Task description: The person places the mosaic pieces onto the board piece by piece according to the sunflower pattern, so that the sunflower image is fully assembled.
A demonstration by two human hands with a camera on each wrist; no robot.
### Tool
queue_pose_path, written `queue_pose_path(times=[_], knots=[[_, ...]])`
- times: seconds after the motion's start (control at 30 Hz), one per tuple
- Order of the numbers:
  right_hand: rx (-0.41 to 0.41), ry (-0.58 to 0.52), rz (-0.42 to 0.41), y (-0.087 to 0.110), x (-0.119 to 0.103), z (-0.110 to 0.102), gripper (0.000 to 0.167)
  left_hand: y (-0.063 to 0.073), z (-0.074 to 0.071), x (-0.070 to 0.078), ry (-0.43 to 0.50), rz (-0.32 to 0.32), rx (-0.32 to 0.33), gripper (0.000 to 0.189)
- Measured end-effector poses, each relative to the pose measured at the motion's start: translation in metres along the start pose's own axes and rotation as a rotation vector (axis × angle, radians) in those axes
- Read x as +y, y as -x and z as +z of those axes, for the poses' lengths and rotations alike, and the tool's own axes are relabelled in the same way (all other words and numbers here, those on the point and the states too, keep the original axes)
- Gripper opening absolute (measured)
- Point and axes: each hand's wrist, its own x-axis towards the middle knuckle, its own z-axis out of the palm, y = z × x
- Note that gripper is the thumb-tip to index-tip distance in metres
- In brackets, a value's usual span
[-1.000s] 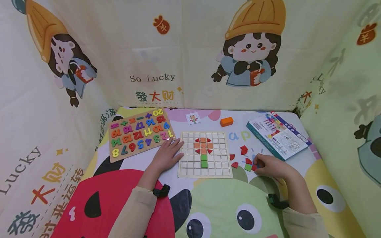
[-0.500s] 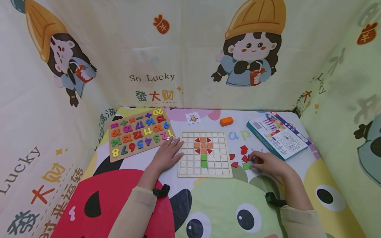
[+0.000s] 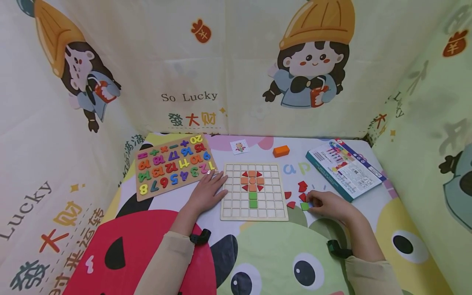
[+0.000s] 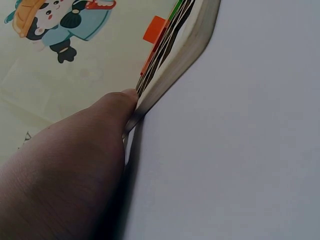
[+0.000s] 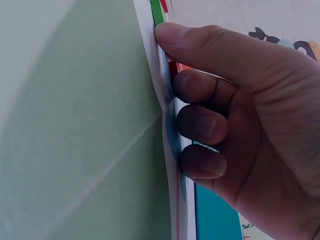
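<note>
A square wooden grid board (image 3: 273, 205) lies mid-table, bearing a flower of orange squares (image 3: 252, 173), red triangles (image 3: 260, 188) and green squares (image 3: 253, 203). My left hand (image 3: 204, 192) rests flat beside it with fingers extended, and its thumb (image 4: 117, 102) touches the board's left edge. To the board's right, my right hand (image 3: 328, 203) is lowered to the table with fingers curled. Between its thumb and index finger it pinches a small red tile (image 5: 173, 69), mostly hidden. The thumb tip is against a green square tile (image 3: 304, 206). Several red tiles (image 3: 302, 187) lie nearby.
A number puzzle board (image 3: 173, 168) lies at the left. At the back are a small pattern card (image 3: 239, 146) and an orange block (image 3: 281, 151). A flat box (image 3: 344, 168) lies at the back right. Printed cloth hangs around the table.
My right hand has shifted left, and the green tile and a red tile beside it have slid slightly left too. The second red tile is now hidden by my fingers. My left hand stays put.
</note>
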Motion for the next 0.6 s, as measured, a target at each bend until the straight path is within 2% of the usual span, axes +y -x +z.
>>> queue_pose_path(times=[0.3, 0.6], knots=[[0.018, 0.010, -0.051, 0.001, -0.012, -0.001, 0.027, -0.001, 0.002, -0.001, -0.004, 0.004, 0.004, 0.066], [0.054, 0.034, -0.132, -0.015, -0.044, 0.008, 0.022, 0.000, 0.002, -0.001, -0.002, 0.003, 0.015, 0.066]])
